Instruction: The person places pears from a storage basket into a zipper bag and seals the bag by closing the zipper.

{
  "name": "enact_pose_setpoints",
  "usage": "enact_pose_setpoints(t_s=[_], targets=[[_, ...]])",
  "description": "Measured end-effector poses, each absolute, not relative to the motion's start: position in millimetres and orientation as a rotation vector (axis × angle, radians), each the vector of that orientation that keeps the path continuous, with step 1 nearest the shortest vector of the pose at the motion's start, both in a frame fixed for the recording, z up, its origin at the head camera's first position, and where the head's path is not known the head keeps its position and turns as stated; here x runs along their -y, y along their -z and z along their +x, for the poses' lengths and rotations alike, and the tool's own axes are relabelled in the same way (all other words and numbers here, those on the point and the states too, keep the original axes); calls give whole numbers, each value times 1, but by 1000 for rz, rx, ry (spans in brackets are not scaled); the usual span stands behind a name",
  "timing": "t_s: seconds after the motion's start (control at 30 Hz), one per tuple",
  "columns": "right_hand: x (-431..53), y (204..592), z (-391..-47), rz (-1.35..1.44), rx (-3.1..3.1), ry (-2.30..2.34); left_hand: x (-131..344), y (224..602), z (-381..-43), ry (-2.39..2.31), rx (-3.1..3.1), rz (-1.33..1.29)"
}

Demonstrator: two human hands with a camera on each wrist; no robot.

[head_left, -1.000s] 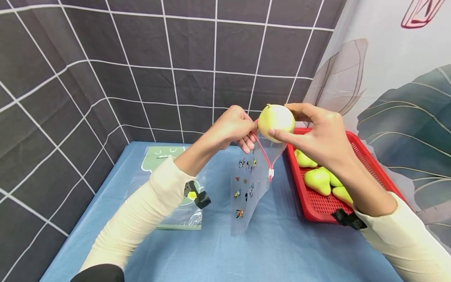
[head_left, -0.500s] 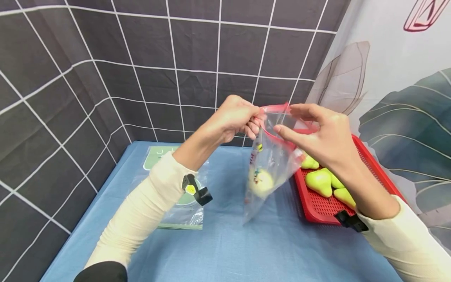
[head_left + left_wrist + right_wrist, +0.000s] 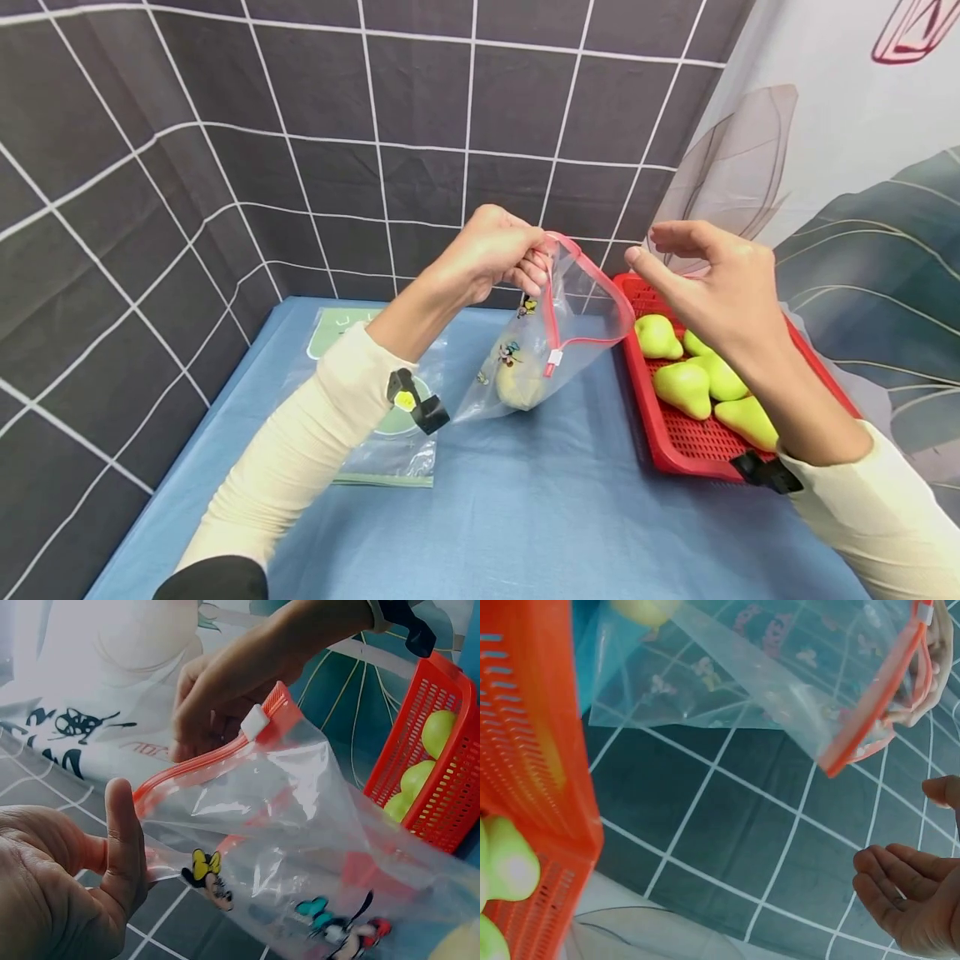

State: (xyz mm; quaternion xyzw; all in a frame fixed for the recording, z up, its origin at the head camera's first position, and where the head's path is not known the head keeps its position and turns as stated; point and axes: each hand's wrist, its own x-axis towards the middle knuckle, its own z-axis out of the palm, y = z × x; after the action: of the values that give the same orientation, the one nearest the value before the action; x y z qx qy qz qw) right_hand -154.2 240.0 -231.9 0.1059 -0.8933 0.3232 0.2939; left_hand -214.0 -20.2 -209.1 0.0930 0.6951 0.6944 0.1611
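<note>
My left hand (image 3: 506,257) pinches the red-edged mouth of a clear zip bag (image 3: 577,287) printed with small cartoon figures. The bag's mouth gapes toward the right, and a white slider (image 3: 256,721) sits on its red zip. Low inside the bag lies a pale yellow round fruit (image 3: 519,382), blurred by the plastic. Just right of the bag's mouth, my right hand (image 3: 716,279) is raised with thumb and fingers spread apart, holding nothing. In the right wrist view its fingers (image 3: 900,881) are relaxed and away from the bag.
A red perforated basket (image 3: 667,446) with several yellow-green pears (image 3: 682,387) stands on the right, below my right hand. A second clear bag with green print (image 3: 390,467) lies flat on the blue cloth (image 3: 465,533) at left. A dark tiled backdrop (image 3: 420,100) rises behind.
The round fruit has left my right hand and dropped into the bag. My right hand has moved right, off the bag's mouth. The bag has swung leftward at its bottom.
</note>
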Motion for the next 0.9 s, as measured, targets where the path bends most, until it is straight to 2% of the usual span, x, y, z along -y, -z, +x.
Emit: enact_pose_setpoints(t_s=[0.9], targets=[[-268, 248, -160, 229, 2558, -782, 30, 220, -218, -1863, -2180, 249]])
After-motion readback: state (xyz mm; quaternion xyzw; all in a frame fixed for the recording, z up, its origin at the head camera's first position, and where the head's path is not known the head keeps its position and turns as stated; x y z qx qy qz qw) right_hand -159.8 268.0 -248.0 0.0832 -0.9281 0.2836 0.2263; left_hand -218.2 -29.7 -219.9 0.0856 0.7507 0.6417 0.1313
